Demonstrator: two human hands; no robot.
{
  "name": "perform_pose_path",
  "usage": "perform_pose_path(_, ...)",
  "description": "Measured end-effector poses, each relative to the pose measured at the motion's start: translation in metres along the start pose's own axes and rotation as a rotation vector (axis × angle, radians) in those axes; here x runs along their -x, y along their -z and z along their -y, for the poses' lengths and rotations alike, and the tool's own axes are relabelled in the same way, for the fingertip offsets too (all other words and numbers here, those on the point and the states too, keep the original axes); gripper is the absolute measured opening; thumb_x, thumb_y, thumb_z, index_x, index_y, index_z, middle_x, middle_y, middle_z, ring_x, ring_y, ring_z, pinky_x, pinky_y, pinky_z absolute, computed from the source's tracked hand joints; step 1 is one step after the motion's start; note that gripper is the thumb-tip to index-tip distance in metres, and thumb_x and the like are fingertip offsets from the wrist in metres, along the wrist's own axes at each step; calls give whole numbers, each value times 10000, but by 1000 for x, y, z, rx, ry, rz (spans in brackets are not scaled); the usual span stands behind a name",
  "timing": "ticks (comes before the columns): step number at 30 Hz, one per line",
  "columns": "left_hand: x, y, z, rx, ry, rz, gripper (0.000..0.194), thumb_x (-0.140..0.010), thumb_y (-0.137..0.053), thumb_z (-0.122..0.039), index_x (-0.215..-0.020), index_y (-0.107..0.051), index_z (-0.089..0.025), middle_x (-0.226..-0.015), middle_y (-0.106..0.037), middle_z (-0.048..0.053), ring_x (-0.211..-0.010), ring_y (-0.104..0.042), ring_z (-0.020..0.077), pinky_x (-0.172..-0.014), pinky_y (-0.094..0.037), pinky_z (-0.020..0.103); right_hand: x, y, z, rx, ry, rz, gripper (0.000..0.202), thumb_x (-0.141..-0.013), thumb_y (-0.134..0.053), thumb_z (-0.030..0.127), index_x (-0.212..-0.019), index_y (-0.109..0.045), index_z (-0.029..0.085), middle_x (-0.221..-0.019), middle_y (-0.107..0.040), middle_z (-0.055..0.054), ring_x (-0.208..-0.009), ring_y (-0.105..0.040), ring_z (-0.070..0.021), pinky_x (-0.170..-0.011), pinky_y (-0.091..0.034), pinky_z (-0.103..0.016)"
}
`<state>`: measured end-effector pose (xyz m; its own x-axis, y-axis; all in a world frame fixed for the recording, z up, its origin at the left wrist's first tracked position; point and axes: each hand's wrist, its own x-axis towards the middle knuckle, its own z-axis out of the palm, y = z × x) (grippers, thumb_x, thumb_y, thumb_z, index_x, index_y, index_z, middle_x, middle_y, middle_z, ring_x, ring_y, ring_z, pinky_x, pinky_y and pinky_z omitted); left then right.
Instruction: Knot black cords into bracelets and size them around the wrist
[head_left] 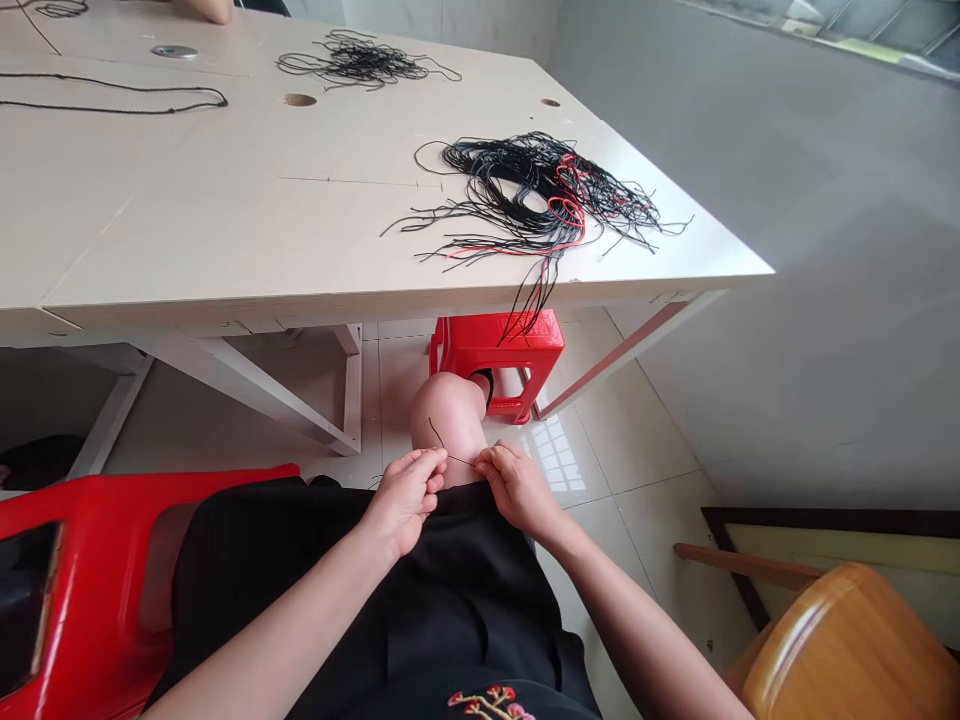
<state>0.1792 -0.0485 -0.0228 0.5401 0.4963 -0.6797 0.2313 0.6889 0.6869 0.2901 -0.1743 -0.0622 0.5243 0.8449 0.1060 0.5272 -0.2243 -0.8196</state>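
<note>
Above my knee, a thin black cord [460, 460] runs between my two hands, and a loose end of it sticks up past the left fingers. My left hand [411, 492] is closed in a pinch on the cord. A short gap away, my right hand [519, 484] pinches the same cord between thumb and fingers. Beyond the hands, on the table, lies a bundle of black cords [517, 190] with a few red cords [571, 205] mixed in. Several strands of it hang over the table's front edge.
The pale table [225, 220] spans the view ahead, with another black cord pile [367, 62] and a long looped cord [150, 108] on it. A red stool [502, 340] stands beneath, a red seat [97, 560] at left, a wooden chair [855, 650] at right. Another person's arm [214, 8] rests at the far edge.
</note>
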Motion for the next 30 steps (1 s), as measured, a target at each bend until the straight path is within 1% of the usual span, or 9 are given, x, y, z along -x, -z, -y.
perform_pose_path(5,-2,2,-3,-52,-33,-69,271,-549,-744,-297,-626,-551,-124,-599,-456,-43,-456,-329,20,-356,-138,136,1,16,-15,-4,-87,-72,231,-891,-423,248,-706,-549,192,-686,-519,-36,-668,-492,-174,-646,-416,-314)
perform_pose_path(8,1,0,-1,-81,-74,-82,279,-555,-762,-313,-655,-587,-120,-575,-458,-49,-469,-336,26,-372,-157,135,-2,21,-3,-49,-69,-59,156,-882,-489,292,-890,-613,198,-818,-603,-44,-640,-516,-140,-650,-445,-297)
perform_pose_path(10,4,-3,0,-85,-96,-80,269,-561,-765,-313,-654,-601,-122,-552,-465,-52,-471,-345,29,-385,-182,137,-7,15,12,-174,-91,5,240,-855,-547,327,-1063,-591,214,-954,-645,-46,-566,-504,-98,-588,-460,-270)
perform_pose_path(12,6,-6,1,-76,-112,-70,244,-567,-761,-297,-659,-612,-127,-531,-484,-50,-468,-366,34,-392,-201,143,-13,5,25,-392,-206,93,351,-818,-592,355,-1138,-550,217,-979,-660,-42,-503,-498,-79,-476,-445,-242)
perform_pose_path(15,7,-8,1,-44,-117,-51,201,-579,-740,-262,-679,-618,-137,-533,-536,-32,-478,-435,51,-383,-198,148,-23,-11,33,-691,-366,167,311,-756,-641,360,-998,-578,176,-775,-651,-14,-516,-562,-102,-427,-453,-219)
perform_pose_path(18,5,-7,1,6,-85,-47,164,-596,-713,-229,-676,-601,-139,-510,-511,-44,-444,-422,40,-360,-171,134,-28,-19,32,-783,-372,154,205,-750,-633,332,-845,-572,161,-625,-594,19,-515,-567,-104,-454,-474,-216)
perform_pose_path(24,2,-7,-1,155,42,-30,136,-696,-605,-177,-612,-510,-126,-549,-436,-57,-391,-305,-1,-316,-163,115,-27,-24,34,-819,-327,84,123,-776,-554,274,-837,-490,189,-634,-565,52,-443,-477,-54,-403,-384,-178)
perform_pose_path(27,2,-6,-3,207,99,2,146,-755,-535,-156,-619,-493,-125,-573,-427,-49,-380,-282,-5,-301,-161,114,-25,-26,36,-837,-316,69,145,-769,-549,278,-848,-460,195,-643,-560,57,-439,-462,-47,-407,-371,-177)
perform_pose_path(30,1,-4,-4,219,105,23,144,-773,-531,-149,-635,-499,-119,-594,-436,-43,-387,-297,-8,-298,-170,105,-25,-27,35,-841,-331,66,167,-762,-559,277,-871,-463,193,-629,-549,64,-429,-461,-48,-399,-365,-177)
